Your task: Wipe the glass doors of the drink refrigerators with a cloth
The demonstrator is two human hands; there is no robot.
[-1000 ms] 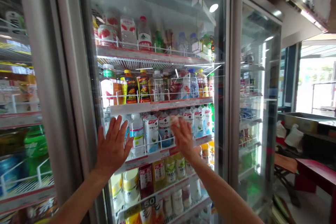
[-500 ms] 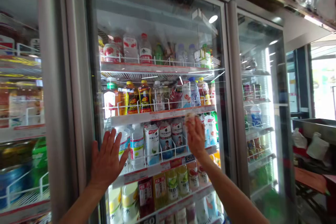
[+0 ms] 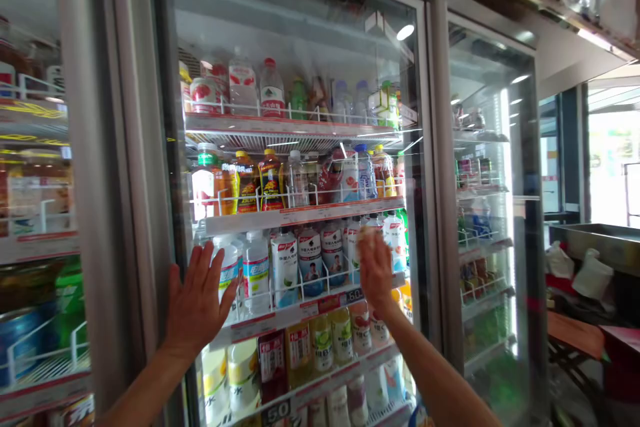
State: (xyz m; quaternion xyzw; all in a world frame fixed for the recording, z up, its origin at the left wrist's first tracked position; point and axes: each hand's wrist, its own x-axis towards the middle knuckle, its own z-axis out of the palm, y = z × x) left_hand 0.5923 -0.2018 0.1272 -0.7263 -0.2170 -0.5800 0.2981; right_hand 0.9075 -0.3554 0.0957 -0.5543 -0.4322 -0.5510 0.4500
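Note:
A closed glass door (image 3: 300,27) of a drinks fridge stands in front of me. My left hand (image 3: 197,303) lies flat with its fingers spread against the left part of this door, by the metal frame. On the right part of the glass, my right hand (image 3: 377,277) presses a small pale wad of cloth (image 3: 369,240); motion blurs it, and the fingers partly cover it. Behind the glass, bottles (image 3: 286,260) fill the shelf at hand height, with a white wire rail before them.
Thick metal door frames (image 3: 443,180) stand on both sides. Another glass door (image 3: 487,213) is to the right, and more shelved drinks (image 3: 43,200) show at the left. A folding stool (image 3: 575,337) and white plastic bags (image 3: 593,273) are at the far right.
My right hand has slid a little down and to the right over the glass with the wad of cloth. The left hand keeps its place. The view has shifted slightly.

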